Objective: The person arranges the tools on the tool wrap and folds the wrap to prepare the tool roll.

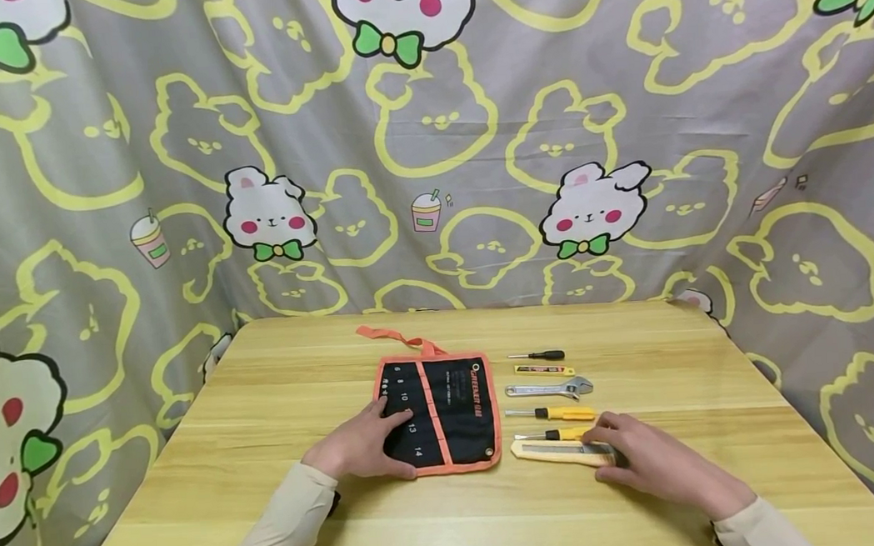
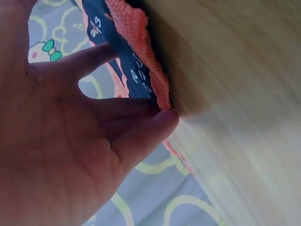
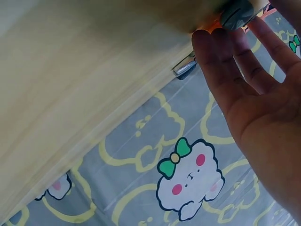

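A black tool pouch [image 1: 461, 413] with orange trim and printed numbers lies flat on the table. My left hand [image 1: 365, 444] rests on its left side, fingers spread over the fabric; in the left wrist view the thumb [image 2: 162, 122] touches the orange edge. To the right, my right hand [image 1: 643, 452] grips the back end of a pale yellow utility knife [image 1: 553, 451] between thumb and fingers. Just beyond the knife lies a yellow-and-black screwdriver [image 1: 563, 435], close to my fingertips. The right wrist view shows a dark rounded end [image 3: 237, 14] beside the fingers.
Beyond these, in a column, lie another yellow-handled screwdriver [image 1: 566, 414], an adjustable wrench [image 1: 557, 388], a slim yellow item with a red label [image 1: 544, 371] and a black-handled screwdriver [image 1: 547, 355]. An orange strap [image 1: 388, 334] trails behind the pouch. A patterned curtain [image 1: 431, 181] surrounds the wooden table [image 1: 277, 358].
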Motion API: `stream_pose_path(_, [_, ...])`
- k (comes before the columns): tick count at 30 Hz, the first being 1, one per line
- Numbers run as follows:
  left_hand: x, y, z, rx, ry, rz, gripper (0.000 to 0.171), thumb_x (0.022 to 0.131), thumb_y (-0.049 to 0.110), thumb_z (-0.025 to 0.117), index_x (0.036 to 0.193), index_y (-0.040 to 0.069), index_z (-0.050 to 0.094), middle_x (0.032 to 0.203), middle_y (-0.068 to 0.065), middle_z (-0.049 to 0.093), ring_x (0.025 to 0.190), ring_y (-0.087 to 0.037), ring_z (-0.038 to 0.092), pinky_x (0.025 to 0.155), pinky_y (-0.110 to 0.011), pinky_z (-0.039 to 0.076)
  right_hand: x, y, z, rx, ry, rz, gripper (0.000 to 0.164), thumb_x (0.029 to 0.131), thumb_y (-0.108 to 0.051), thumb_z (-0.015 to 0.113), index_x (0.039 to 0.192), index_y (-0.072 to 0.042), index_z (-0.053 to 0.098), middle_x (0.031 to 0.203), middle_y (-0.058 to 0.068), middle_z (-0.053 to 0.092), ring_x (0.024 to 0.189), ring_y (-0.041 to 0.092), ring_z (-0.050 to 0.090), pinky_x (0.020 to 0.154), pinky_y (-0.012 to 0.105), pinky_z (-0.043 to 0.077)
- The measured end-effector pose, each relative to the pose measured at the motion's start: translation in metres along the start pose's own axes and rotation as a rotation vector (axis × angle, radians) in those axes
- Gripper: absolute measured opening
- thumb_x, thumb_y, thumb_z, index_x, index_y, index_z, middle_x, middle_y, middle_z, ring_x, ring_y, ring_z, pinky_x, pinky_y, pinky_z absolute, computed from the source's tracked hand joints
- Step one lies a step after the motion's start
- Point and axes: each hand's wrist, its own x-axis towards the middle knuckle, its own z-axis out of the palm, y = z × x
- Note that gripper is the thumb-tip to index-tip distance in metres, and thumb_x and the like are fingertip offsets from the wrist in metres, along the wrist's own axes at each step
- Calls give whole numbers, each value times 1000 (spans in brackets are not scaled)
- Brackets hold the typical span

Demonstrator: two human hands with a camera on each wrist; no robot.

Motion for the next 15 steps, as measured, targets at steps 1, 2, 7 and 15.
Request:
stream_pose_path(1, [0, -1, 0, 0, 0, 0, 92, 75, 60, 84, 151, 19, 52, 160, -30, 32, 145, -46, 37, 112, -57, 41, 0, 0, 0, 2, -2, 1, 38, 92, -41, 76, 122, -17, 71, 107, -9, 60, 85, 1, 51, 70, 28, 49])
stream_pose_path(2, [0, -1, 0, 2, 0, 0, 92, 75, 60, 84, 151, 19, 52, 160, -30, 32, 145, -46, 37, 112, -57, 41, -1, 0, 0, 2, -2, 0, 37, 92, -39, 76, 122, -17, 71, 107, -9, 60, 85, 0, 51, 70, 28, 49])
stream_pose_path(7, [-1, -2, 0, 3, 2, 7, 92, 75, 60, 84, 151, 19, 53, 160, -30, 32, 145, -46, 37, 112, -57, 41, -2, -2, 1, -4, 1, -7, 35, 91, -30, 78, 122, -16, 72, 107, -8, 63, 86, 0, 55, 70, 28, 50])
stream_pose_path(15, [-2, -2, -1, 4, 9, 13, 91, 75, 59, 85, 150, 18, 53, 159, -30, 33, 145, -46, 37, 111, -57, 41, -3, -4, 2, -24, 11, -20, 37, 92, -35, 77, 123, -16, 71, 112, -5, 68, 96, 10, 65, 77, 36, 56])
